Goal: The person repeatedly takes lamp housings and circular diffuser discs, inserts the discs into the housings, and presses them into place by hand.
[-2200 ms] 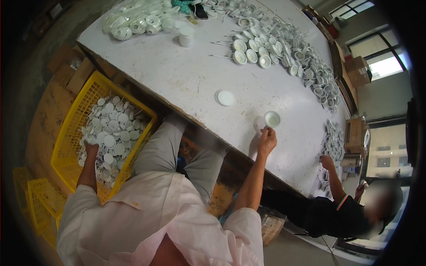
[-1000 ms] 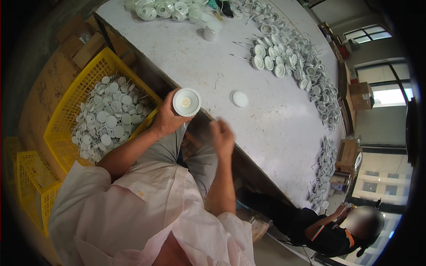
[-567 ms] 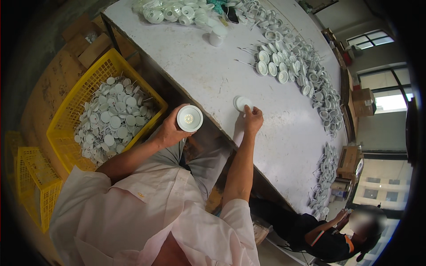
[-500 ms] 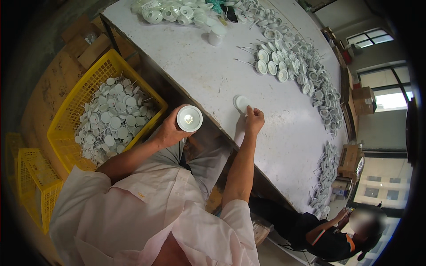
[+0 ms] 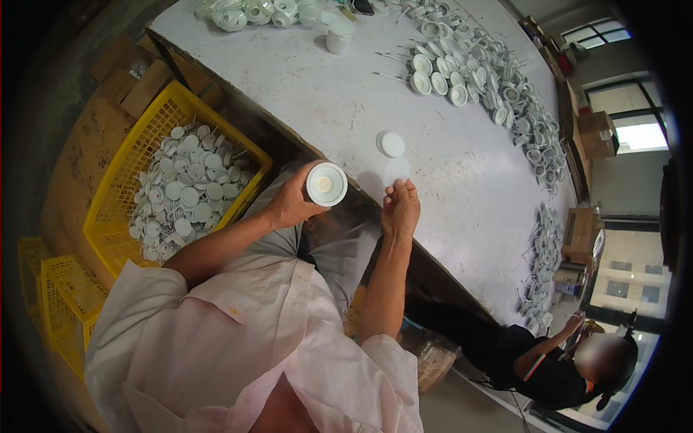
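My left hand (image 5: pixel 291 202) is wrapped round a round white downlight housing (image 5: pixel 340 182), held just off the table's near edge. Its open face is turned up, and a small LED board shows inside the cup. Between the fingertips of my right hand (image 5: pixel 401 211) is a thin, translucent white disc (image 5: pixel 396 169), pinched by its lower edge above the table. Just beyond it a small stack of white discs (image 5: pixel 391 143) lies on the white tabletop (image 5: pixel 289 86).
Many white lamps with wires (image 5: pixel 462 79) cover the table's far right side. A white jar (image 5: pixel 339 40) and bagged white cups (image 5: pixel 253 13) stand at the back. On my left, a yellow crate (image 5: pixel 108 206) holds many white discs with wires. A co-worker (image 5: pixel 548 368) sits at the lower right.
My right hand has come away from the disc stack toward me with one disc. The housing in my left hand has shifted slightly right, nearer the disc.
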